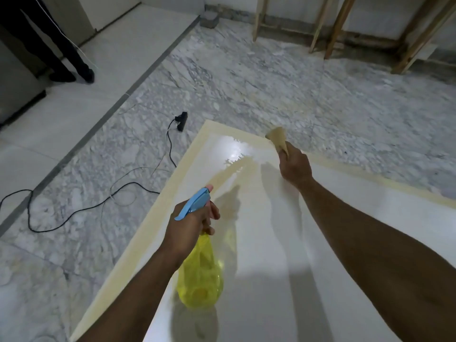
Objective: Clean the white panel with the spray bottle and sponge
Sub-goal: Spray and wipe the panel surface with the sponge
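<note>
Over the near half of the white panel, the left hand is wrapped tight round the neck of the yellow spray bottle, blue nozzle aimed up the panel. Further along the panel, the right hand has a tan sponge pinched in a closed fist, hovering at the panel's far edge beside a wet, glossy patch. Beyond the panel's left corner, a black cable trails across the marble floor.
</note>
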A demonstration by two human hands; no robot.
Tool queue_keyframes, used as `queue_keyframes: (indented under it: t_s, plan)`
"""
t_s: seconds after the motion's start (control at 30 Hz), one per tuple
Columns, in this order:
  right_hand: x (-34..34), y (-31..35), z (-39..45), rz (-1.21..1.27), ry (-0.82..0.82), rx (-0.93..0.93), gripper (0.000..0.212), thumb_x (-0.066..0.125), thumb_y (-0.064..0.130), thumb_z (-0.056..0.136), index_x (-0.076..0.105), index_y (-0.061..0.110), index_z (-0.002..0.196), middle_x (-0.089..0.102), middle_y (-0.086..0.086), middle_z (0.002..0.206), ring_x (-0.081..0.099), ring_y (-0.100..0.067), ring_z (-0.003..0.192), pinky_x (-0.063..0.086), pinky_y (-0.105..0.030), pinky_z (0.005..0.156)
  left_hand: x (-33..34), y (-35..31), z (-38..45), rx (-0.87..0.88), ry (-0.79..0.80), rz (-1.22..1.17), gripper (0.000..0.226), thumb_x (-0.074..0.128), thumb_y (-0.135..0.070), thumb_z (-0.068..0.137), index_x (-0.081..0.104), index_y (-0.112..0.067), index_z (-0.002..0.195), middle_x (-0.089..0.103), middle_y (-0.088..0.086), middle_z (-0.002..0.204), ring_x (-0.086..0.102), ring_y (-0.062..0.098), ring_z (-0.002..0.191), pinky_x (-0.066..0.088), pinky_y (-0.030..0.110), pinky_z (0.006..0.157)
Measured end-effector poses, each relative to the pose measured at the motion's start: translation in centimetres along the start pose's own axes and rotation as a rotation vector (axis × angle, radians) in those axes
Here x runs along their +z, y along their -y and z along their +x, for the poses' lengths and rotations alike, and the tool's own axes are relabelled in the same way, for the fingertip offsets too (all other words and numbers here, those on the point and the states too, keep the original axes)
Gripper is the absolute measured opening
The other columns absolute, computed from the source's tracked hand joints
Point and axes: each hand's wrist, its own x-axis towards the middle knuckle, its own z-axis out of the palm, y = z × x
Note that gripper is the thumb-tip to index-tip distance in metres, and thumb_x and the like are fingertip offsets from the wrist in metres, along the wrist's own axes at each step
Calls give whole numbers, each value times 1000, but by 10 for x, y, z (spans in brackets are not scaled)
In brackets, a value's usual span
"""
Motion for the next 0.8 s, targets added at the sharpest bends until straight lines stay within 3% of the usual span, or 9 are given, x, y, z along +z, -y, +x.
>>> queue_keyframes:
  t_s: [0.1, 0.2, 0.27, 0.37, 0.5, 0.57, 0.6, 0.7, 0.8]
  plan:
    - [29, -7, 26, -152, 99, 43, 46, 39, 32, 107, 42, 21, 151, 56, -18, 144, 53, -41, 129, 41, -42, 101, -11, 2, 16, -5, -3, -25, 45, 45, 6, 94, 62, -18, 127, 65, 23, 86, 54, 30, 71, 54, 26, 55]
    - [77, -21, 17, -336, 267, -3, 53, 34, 31, 108, 23, 26, 160, 20, -5, 169, 18, -34, 154, 17, -48, 122, -21, 13, 23, -23, -36, -10, 37, 43, 9, 89, 59, 11, 122, 64, 32, 95, 57, 31, 75, 54, 27, 56]
    - [97, -27, -6, -430, 232, -106, 54, 34, 28, 108, 23, 25, 160, 15, 0, 170, 8, -32, 157, 12, -51, 123, -25, 20, 22, -38, -53, -21, 38, 43, 10, 88, 61, 10, 121, 64, 31, 91, 55, 32, 72, 54, 26, 55]
    - [105, -29, -44, -463, 228, -185, 56, 34, 28, 107, 21, 27, 161, 13, 3, 170, 6, -30, 157, 9, -50, 124, -28, 24, 12, -56, -65, -36, 37, 43, 13, 84, 68, 3, 110, 65, 24, 84, 54, 32, 71, 53, 25, 53]
    - [109, -26, -109, -453, 273, -270, 58, 23, 35, 103, 17, 29, 161, 9, 7, 170, 4, -27, 158, 4, -44, 125, -33, 24, -14, -70, -90, -23, 31, 40, 16, 80, 62, 17, 102, 66, 28, 98, 59, 30, 76, 53, 25, 53]
    - [113, -23, -144, -425, 287, -298, 59, 20, 37, 103, 18, 29, 161, 9, 8, 170, 3, -24, 158, 2, -41, 124, -38, 26, -27, -63, -106, -3, 27, 40, 15, 80, 66, 12, 88, 67, 26, 101, 61, 30, 81, 53, 26, 54]
    - [115, -21, -164, -416, 298, -316, 59, 20, 37, 102, 20, 29, 161, 9, 9, 170, 3, -24, 158, 2, -41, 124, -41, 29, -38, -63, -122, 3, 27, 40, 14, 81, 66, 12, 87, 68, 26, 102, 61, 30, 83, 54, 27, 55]
    - [121, -16, -215, -416, 338, -373, 60, 20, 37, 101, 21, 30, 161, 10, 10, 169, 2, -23, 158, 2, -42, 125, -49, 42, -70, -59, -167, 30, 37, 44, 5, 79, 60, 19, 109, 66, 30, 105, 62, 26, 84, 55, 29, 57]
    - [128, -12, -261, -393, 368, -410, 58, 25, 35, 101, 25, 30, 160, 15, 9, 169, 7, -24, 158, 7, -43, 125, -57, 54, -105, -63, -219, 43, 38, 45, -5, 70, 65, 13, 96, 69, 23, 101, 61, 25, 79, 55, 29, 57]
